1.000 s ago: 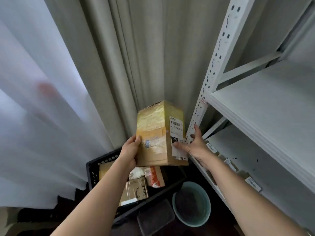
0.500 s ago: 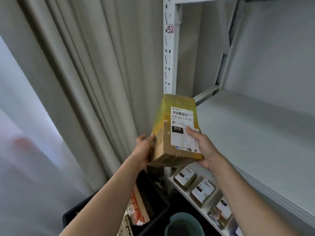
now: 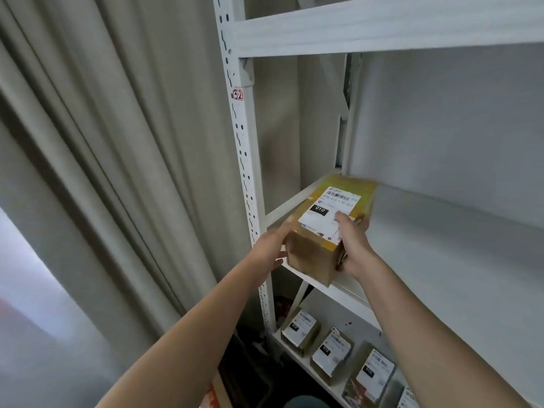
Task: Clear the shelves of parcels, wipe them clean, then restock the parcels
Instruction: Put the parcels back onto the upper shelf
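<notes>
A cardboard parcel (image 3: 315,254) wrapped in yellow tape, with a white shipping label on top, lies at the left front corner of the white middle shelf (image 3: 441,260), its near end overhanging the edge. My left hand (image 3: 272,245) presses against the parcel's left side with fingers nearly straight. My right hand (image 3: 354,242) grips its right side, thumb on the label. Several smaller labelled parcels (image 3: 329,353) stand in a row on the shelf below.
The white perforated upright (image 3: 245,172) of the rack stands just left of the parcel, with grey curtains (image 3: 117,172) beyond it. An upper shelf beam (image 3: 382,25) crosses overhead. A teal bucket rim (image 3: 306,401) and orange packaging (image 3: 213,396) show at the bottom.
Both hands lifted the parcel from above the black crate up and to the right, tipped it flat and brought it onto the middle shelf. The view rose with it.
</notes>
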`<action>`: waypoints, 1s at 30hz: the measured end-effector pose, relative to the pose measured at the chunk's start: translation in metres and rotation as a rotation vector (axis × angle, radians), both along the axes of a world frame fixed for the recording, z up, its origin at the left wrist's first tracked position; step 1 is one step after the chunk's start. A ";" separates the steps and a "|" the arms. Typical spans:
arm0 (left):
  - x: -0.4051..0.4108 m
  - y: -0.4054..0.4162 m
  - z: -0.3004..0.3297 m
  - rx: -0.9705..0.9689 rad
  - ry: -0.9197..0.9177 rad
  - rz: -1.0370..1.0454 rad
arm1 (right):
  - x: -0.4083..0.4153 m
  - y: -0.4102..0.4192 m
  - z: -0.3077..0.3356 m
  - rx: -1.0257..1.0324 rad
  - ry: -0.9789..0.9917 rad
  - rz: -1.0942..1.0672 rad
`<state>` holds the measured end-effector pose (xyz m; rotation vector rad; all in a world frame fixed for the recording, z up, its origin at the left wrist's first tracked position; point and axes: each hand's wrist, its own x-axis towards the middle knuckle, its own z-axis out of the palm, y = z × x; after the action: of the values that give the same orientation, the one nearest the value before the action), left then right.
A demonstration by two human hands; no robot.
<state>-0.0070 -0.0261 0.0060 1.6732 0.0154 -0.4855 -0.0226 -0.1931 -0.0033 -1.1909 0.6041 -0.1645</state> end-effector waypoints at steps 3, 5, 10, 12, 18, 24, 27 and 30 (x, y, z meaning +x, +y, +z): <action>0.008 -0.012 -0.007 -0.008 -0.008 0.045 | -0.002 -0.005 -0.002 0.068 0.048 0.081; 0.015 -0.017 -0.013 -0.016 -0.012 0.075 | 0.000 -0.011 -0.007 0.052 0.040 0.136; 0.031 -0.027 -0.020 -0.057 -0.052 0.168 | 0.020 -0.023 -0.013 -0.017 -0.017 0.175; 0.039 -0.031 -0.020 -0.067 -0.056 0.197 | 0.030 -0.026 -0.015 -0.033 -0.025 0.170; 0.059 -0.041 -0.017 -0.035 -0.075 0.249 | 0.053 -0.030 -0.016 -0.058 -0.038 0.140; 0.073 -0.048 -0.018 -0.057 -0.049 0.261 | 0.067 -0.031 -0.022 -0.081 -0.037 0.079; 0.077 -0.046 -0.019 -0.061 -0.035 0.231 | 0.070 -0.029 -0.023 -0.106 -0.037 0.067; 0.086 -0.042 -0.025 -0.065 -0.027 0.202 | 0.069 -0.027 -0.025 -0.148 -0.043 0.053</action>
<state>0.0790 -0.0682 -0.0189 1.5946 0.1458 -0.3081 0.0469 -0.2197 -0.0283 -1.3420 0.5296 -0.1923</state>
